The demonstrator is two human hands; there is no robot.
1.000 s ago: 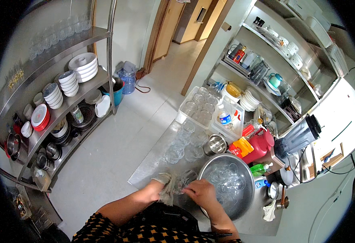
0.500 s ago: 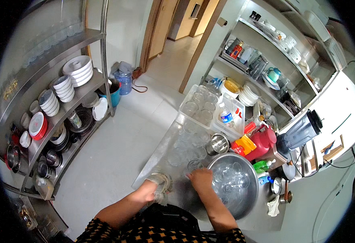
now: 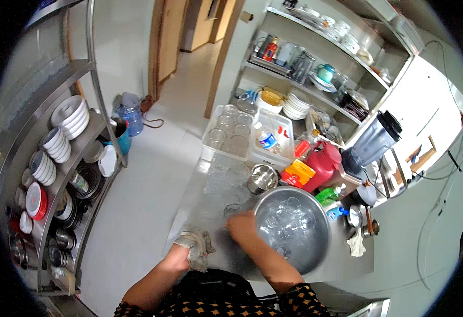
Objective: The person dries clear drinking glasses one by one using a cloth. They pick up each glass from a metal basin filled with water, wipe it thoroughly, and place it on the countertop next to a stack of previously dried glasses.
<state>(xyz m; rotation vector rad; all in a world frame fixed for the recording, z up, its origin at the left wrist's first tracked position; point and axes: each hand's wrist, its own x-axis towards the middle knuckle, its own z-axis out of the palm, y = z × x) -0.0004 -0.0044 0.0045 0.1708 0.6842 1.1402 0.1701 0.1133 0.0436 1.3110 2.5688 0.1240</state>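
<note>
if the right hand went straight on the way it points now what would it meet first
The right hand would probably meet the clear glass just ahead first, if not already touching it; depth is unclear.

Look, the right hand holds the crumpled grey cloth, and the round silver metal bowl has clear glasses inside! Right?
Not quite: the head view shows the left hand, not the right hand, holding the crumpled grey cloth. The bowl does hold clear glasses.
</note>
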